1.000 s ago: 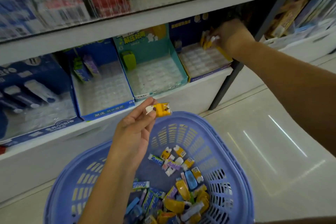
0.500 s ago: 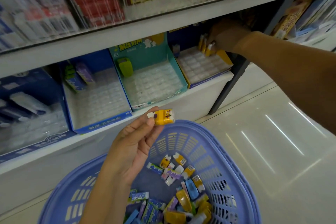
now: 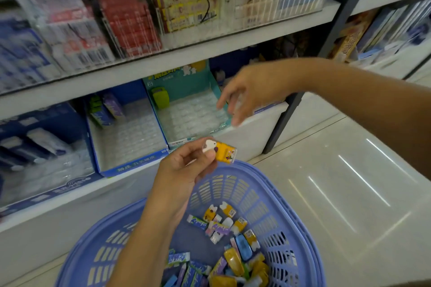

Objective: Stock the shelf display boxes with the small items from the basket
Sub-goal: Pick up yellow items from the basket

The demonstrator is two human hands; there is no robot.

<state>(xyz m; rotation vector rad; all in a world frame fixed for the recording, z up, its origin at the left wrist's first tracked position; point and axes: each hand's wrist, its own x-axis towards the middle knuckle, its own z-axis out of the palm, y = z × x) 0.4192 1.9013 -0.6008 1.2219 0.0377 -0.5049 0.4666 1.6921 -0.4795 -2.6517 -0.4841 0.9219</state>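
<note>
Yellow-and-white item [image 3: 221, 150] is pinched between the thumb and fingertips of the left hand [image 3: 184, 170], just above the far rim of the blue basket [image 3: 245, 193]. Right hand [image 3: 251, 91] is seen blurry, fingers loosely spread, nothing held, in front of the teal display box [image 3: 184, 84] at the front edge of the shelf [image 3: 268, 121].

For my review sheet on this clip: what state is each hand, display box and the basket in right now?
Left hand, pinches a yellow item.
Right hand, open, fingers spread, motion-blurred.
Basket, partly filled with small items.
Teal display box, one green item at the back; other slots bare.
Blue display box, few items back left; other slots bare.
</note>
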